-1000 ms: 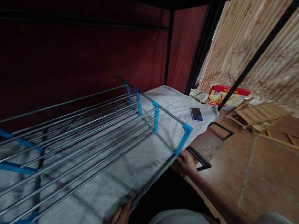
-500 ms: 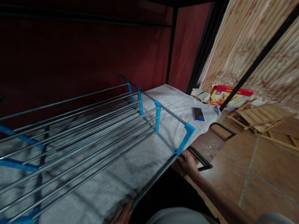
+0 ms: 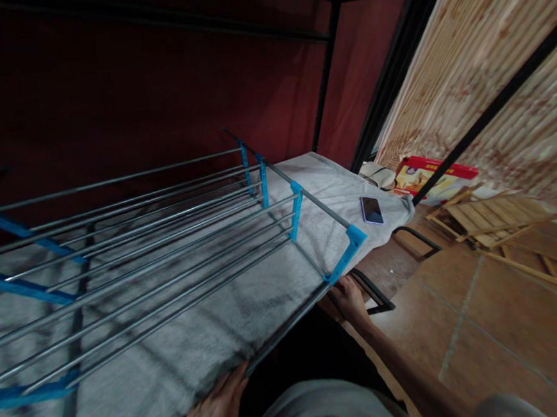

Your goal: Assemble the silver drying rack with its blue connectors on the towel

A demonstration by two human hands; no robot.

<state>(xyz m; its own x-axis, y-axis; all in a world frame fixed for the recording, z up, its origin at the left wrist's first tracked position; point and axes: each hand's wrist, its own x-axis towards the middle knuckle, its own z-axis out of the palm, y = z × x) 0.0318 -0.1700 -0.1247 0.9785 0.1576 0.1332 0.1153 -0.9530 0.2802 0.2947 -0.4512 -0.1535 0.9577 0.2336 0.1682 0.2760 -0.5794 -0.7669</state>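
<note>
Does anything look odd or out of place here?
Mildly: the rack, with its metal rods, sits over rumpled grey cloth, a surprising spot to me. At right, a slatted wooden piece lies askew on the floor. I see no clear spill or break.

This looks like a room in a home, probably one for sleeping: a pale grey plush cover (image 3: 183, 344) spreads over a bed-like platform from seven o'clock toward three, within a black metal frame (image 3: 389, 87) that rises at two. A rack of grey metal tubes and blue plastic brackets (image 3: 157, 263), of the clothes-drying sort, stands on the cover toward nine. Pleated beige-and-red curtain-like fabric (image 3: 497, 43) hangs at two, slatted pale-wood folding furniture (image 3: 499, 220) lies at three, and brown square floor tiles (image 3: 523, 324) stretch at four.
</note>
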